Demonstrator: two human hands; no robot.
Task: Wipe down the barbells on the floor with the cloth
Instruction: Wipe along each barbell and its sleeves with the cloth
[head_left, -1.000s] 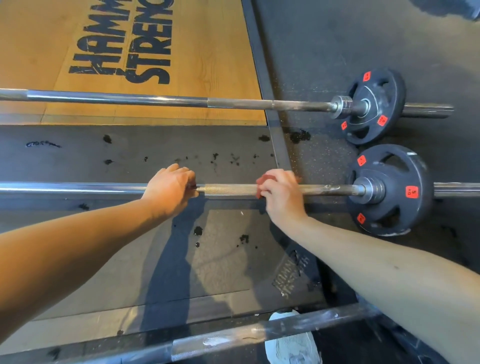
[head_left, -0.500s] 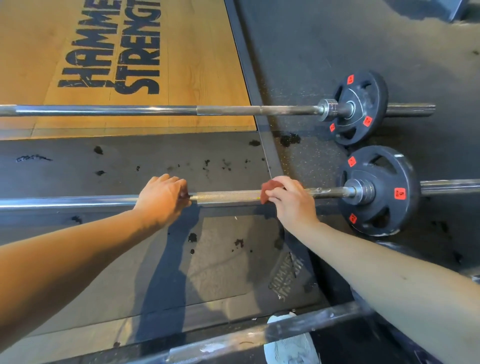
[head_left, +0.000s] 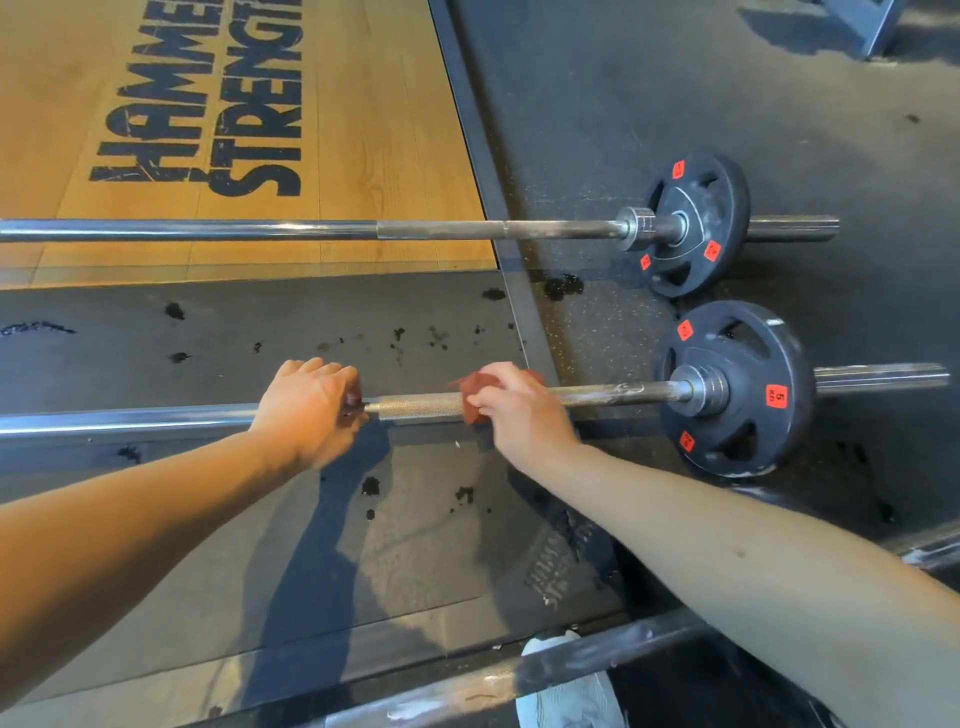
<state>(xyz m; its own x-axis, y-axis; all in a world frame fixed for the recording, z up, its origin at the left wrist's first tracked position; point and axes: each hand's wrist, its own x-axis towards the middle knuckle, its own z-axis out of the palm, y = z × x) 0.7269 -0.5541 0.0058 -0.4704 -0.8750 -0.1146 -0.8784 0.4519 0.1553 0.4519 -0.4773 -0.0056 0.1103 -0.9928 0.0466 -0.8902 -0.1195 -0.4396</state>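
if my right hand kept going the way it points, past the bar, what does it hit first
Probably the far barbell: the right hand, gripping the red cloth, points away and leftward across the rubber mat. Depth is unclear.

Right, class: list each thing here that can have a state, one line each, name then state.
left hand: grips near barbell shaft.
right hand: holds cloth round that shaft.
cloth: bunched against shaft.
near barbell: lying on floor, held.
far barbell: lying on floor, untouched.
near plate: upright, loaded on sleeve.
far plate: upright, loaded on sleeve.
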